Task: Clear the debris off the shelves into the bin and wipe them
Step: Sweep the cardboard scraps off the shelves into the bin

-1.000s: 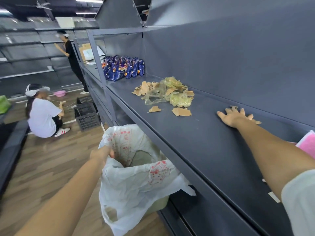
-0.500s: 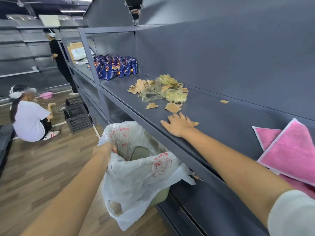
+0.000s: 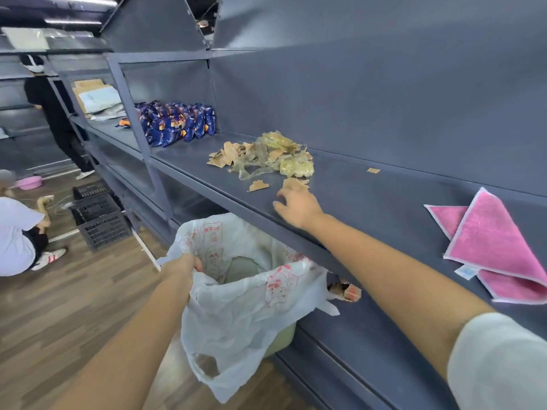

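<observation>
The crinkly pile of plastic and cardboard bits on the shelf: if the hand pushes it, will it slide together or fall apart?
The pile is loose torn scraps and thin film, so it probably scatters rather than slides together. It looks very light. The right hand may need several sweeps toward the bin bag.

Store aisle, seen from head height. Floor (image 3: 74, 306): wood-pattern planks, brown. Right side: dark grey metal back panel (image 3: 384, 99) rising behind the shelving, with grey uprights (image 3: 139, 137) dividing the bays. Far left: a second run of grey shelving (image 3: 17, 119). Ceiling dark, lit by strip lights (image 3: 80, 0). On the floor at left: two black plastic crates (image 3: 100, 223) and a pink basin (image 3: 29, 182). One person crouches at left (image 3: 17, 232); another stands farther off (image 3: 56, 119).
</observation>
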`<state>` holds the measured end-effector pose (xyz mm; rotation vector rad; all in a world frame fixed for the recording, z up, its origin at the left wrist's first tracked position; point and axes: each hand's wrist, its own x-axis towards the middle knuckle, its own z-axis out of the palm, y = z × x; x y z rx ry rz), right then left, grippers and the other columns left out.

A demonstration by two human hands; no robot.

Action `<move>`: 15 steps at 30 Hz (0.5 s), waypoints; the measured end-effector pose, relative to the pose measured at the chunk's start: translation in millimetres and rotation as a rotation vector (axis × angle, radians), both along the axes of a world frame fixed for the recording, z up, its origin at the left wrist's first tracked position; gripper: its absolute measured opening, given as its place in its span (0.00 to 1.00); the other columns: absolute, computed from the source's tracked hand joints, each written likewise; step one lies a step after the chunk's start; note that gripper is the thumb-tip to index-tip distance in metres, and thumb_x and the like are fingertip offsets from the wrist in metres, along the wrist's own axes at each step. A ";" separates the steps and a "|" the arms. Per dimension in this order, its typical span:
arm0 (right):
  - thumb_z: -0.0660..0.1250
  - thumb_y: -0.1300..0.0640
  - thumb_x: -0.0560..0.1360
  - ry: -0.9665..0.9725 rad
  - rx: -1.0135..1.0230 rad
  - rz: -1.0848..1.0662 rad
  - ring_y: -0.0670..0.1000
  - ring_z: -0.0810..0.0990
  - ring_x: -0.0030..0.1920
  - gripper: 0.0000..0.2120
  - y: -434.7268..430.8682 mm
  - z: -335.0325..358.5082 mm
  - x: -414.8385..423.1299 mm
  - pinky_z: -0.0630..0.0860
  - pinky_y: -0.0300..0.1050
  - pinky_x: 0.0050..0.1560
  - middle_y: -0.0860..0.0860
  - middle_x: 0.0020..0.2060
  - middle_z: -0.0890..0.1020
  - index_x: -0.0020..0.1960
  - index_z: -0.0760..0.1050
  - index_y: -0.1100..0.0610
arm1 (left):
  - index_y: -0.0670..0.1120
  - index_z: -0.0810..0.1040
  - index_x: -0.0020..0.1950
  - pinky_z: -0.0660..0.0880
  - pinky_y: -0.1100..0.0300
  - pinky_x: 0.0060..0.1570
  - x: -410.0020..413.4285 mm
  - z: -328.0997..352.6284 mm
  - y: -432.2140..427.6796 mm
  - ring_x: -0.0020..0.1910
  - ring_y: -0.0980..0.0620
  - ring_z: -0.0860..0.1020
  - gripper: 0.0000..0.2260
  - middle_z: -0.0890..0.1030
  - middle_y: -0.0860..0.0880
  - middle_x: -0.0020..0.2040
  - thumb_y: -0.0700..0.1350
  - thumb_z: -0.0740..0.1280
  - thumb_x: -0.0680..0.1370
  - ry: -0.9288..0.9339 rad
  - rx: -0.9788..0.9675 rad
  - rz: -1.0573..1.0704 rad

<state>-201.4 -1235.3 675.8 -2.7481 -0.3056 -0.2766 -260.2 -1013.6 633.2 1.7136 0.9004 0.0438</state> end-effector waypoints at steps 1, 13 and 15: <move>0.57 0.53 0.78 0.015 0.012 -0.090 0.61 0.69 0.64 0.18 -17.8 1.0 7.2 0.67 0.49 0.60 0.59 0.64 0.71 0.65 0.70 0.59 | 0.42 0.68 0.22 0.64 0.60 0.28 2.3 2.3 2.0 0.28 0.47 0.65 0.19 0.66 0.44 0.31 0.30 0.62 0.72 0.012 -0.007 -0.002; 0.57 0.48 0.78 0.214 -0.075 -0.496 0.61 0.61 0.71 0.24 -162.0 -11.1 102.9 0.63 0.55 0.68 0.61 0.70 0.64 0.70 0.63 0.60 | 0.35 0.73 0.48 0.68 0.56 0.32 32.4 13.6 43.6 0.30 0.43 0.69 0.15 0.70 0.42 0.33 0.28 0.59 0.63 -0.039 -0.059 0.018; 0.56 0.45 0.78 0.221 -0.081 -0.504 0.61 0.60 0.72 0.27 -171.4 -12.9 115.1 0.61 0.55 0.69 0.60 0.71 0.63 0.71 0.61 0.59 | 0.34 0.74 0.50 0.68 0.57 0.33 36.1 15.9 42.8 0.31 0.44 0.70 0.15 0.71 0.41 0.36 0.28 0.59 0.64 -0.055 -0.068 0.043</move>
